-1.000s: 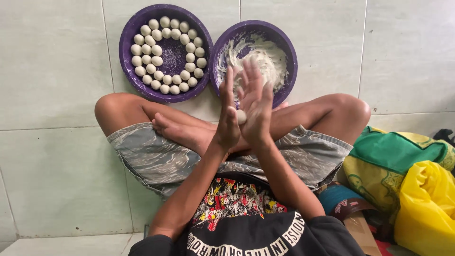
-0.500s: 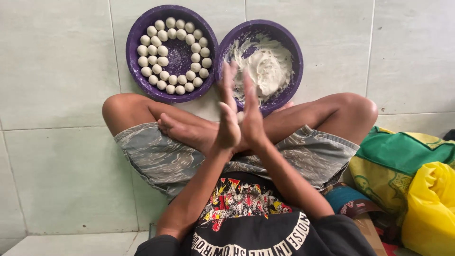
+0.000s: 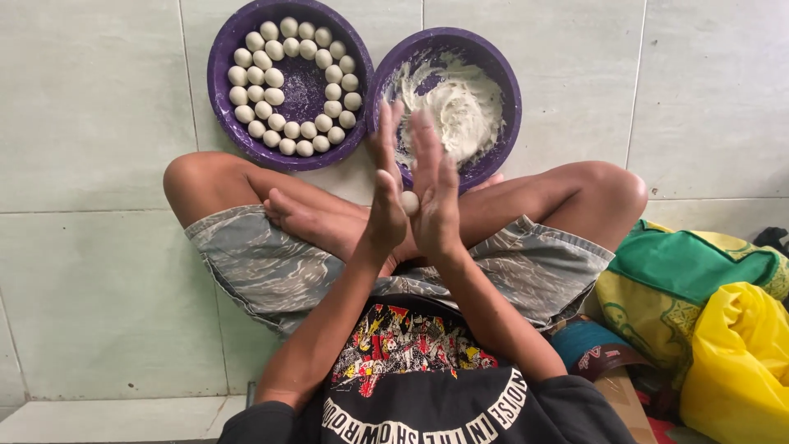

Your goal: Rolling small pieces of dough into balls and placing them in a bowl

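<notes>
I sit cross-legged on a tiled floor. My left hand (image 3: pixel 386 193) and my right hand (image 3: pixel 433 193) are raised palm to palm, fingers straight, with a small white dough ball (image 3: pixel 408 202) pressed between the palms. Beyond my hands, a purple bowl (image 3: pixel 503 78) holds a mound of white dough (image 3: pixel 450 107). To its left, a second purple bowl (image 3: pixel 220 57) holds several small white dough balls (image 3: pixel 274 77) laid in rings.
My crossed legs (image 3: pixel 329 218) in camouflage shorts fill the middle of the floor. At the right lie a green and yellow cloth (image 3: pixel 682 271), a yellow plastic bag (image 3: pixel 735 362) and a blue cap (image 3: pixel 592 349). Pale floor tiles (image 3: pixel 90 271) surround the bowls.
My palms have slid against each other, the left hand dropping lower than the right. The dough ball between them shows again. The view has shifted slightly.
</notes>
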